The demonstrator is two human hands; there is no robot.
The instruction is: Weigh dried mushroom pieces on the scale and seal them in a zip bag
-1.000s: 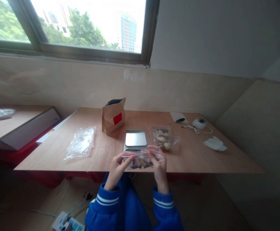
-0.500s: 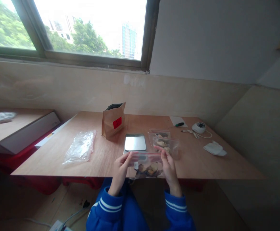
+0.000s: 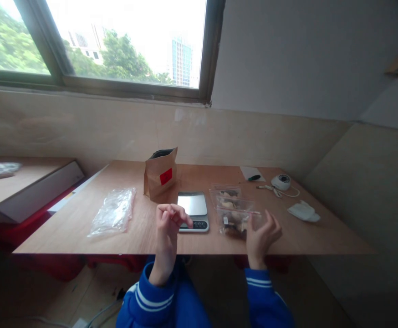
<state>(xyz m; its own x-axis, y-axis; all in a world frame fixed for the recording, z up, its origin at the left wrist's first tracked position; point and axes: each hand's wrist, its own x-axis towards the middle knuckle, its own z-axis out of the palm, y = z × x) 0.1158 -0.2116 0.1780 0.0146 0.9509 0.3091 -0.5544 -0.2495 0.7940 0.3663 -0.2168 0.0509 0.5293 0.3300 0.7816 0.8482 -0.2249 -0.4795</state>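
Note:
My right hand [image 3: 261, 237] hovers open just right of a clear zip bag of dried pieces [image 3: 237, 220], which lies on the wooden table [image 3: 144, 228] near its front edge. Behind it lie two more filled clear bags [image 3: 229, 198]. My left hand [image 3: 167, 220] is raised in front of the small digital scale [image 3: 192, 210], fingers loosely curled, holding nothing. A brown paper pouch with a red label [image 3: 160, 173] stands open behind the scale.
A stack of empty clear bags [image 3: 112, 212] lies at the left of the table. At the far right are a paper with a green pen [image 3: 254, 176], a white round device with cable [image 3: 281, 181] and a white cloth [image 3: 303, 211]. A second table [image 3: 21, 180] stands left.
Both hands held the zip bag by its top edge before. Now the bag lies on the table by the other bags, and both hands have let go and moved apart.

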